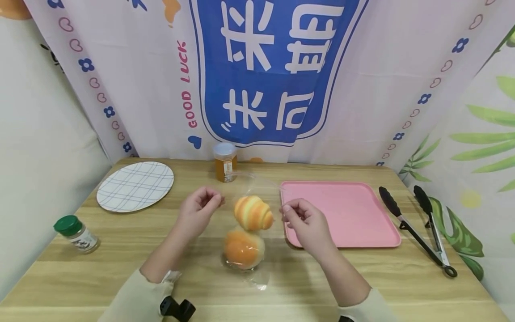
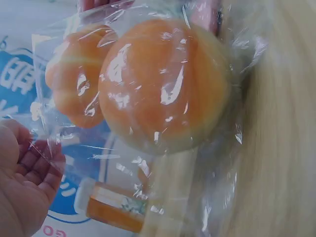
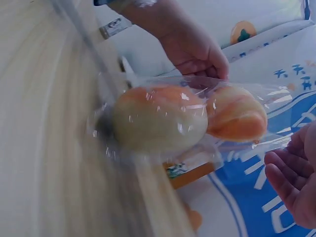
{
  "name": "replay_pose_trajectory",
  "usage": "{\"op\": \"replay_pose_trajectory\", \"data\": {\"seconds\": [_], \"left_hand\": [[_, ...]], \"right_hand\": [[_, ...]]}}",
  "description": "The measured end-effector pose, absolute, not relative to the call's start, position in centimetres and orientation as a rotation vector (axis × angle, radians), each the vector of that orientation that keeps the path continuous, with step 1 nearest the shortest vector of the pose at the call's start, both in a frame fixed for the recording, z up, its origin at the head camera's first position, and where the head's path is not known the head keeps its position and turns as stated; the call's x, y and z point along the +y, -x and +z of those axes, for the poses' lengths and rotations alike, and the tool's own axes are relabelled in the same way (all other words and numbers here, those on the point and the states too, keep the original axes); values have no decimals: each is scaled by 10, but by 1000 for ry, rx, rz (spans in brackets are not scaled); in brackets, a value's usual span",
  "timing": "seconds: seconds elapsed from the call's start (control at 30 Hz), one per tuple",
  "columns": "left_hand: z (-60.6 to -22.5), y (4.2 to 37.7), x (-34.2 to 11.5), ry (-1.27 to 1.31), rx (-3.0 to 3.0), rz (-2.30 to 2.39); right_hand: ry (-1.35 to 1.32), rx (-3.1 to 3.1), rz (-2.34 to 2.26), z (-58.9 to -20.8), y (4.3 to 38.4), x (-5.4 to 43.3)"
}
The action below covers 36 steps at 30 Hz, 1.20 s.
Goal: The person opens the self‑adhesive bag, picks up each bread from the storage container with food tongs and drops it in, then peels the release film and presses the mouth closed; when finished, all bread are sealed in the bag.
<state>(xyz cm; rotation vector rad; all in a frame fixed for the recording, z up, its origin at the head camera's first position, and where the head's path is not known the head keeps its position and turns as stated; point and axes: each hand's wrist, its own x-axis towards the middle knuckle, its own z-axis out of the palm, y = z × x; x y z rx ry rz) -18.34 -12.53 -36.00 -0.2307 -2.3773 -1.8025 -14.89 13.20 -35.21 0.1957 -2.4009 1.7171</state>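
Note:
A clear plastic bag hangs between my two hands over the table. Inside it, a striped croissant-shaped bread roll lies above a round golden bun. My left hand pinches the bag's left edge between thumb and fingers, level with the upper roll. On the other side, my right hand pinches the right edge the same way. The left wrist view shows the bun large through shiny, wrinkled film. From the right wrist, the bun's pale underside shows.
Behind the bag stands an amber jar with a pale lid. A checked plate and a green-capped shaker are on the left. To the right lie a pink tray and black-tipped tongs. A printed curtain hangs behind.

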Motion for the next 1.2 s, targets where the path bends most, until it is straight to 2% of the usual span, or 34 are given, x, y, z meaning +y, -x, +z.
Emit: {"op": "replay_pose_trajectory", "data": {"seconds": [0.23, 0.47, 0.77, 1.0, 1.2], "left_hand": [[-348, 164, -113, 403, -2164, -1765], [-343, 164, -99, 608, -2052, -1600], [-361, 167, -109, 450, -1954, -1931], [-375, 168, -115, 493, -1813, -2189], [-382, 166, -112, 410, -1789, -2321]], "right_hand": [[-347, -2339, 1471, -331, 143, 135], [-466, -2306, 1428, -322, 146, 128], [-319, -2376, 1593, -330, 158, 142], [-342, -2280, 1982, -339, 162, 150], [-259, -2187, 2110, -347, 162, 149]]}}
